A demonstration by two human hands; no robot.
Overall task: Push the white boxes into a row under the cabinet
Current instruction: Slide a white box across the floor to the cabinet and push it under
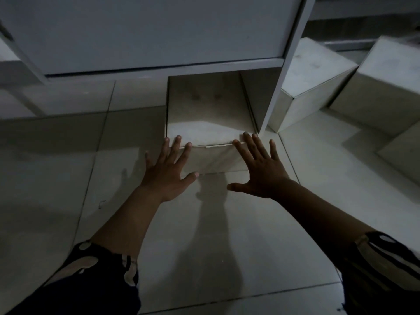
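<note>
- The left hand (168,169) sits just left of the frame's centre, fingers straight and spread wide. Its fingertips lie on the near top edge of a white box (205,119), palm against the box's front face. It grips nothing.
- The right hand (261,171) mirrors it just right of centre, also splayed wide, thumb stuck out to the side. Its fingers touch the same box's near right corner.
- The white box stands at the centre of the frame on the tiled floor (68,178), its far half in shadow beneath the cabinet (145,30) that fills the upper part of the frame.
- The cabinet's side panel (281,71) comes down just right of the box.
- Two more white boxes stand at the upper right, beyond the panel: a nearer box (311,73) turned at an angle, and a farther box (386,83) beside it.
- Patterned dark sleeves show at both lower corners.
</note>
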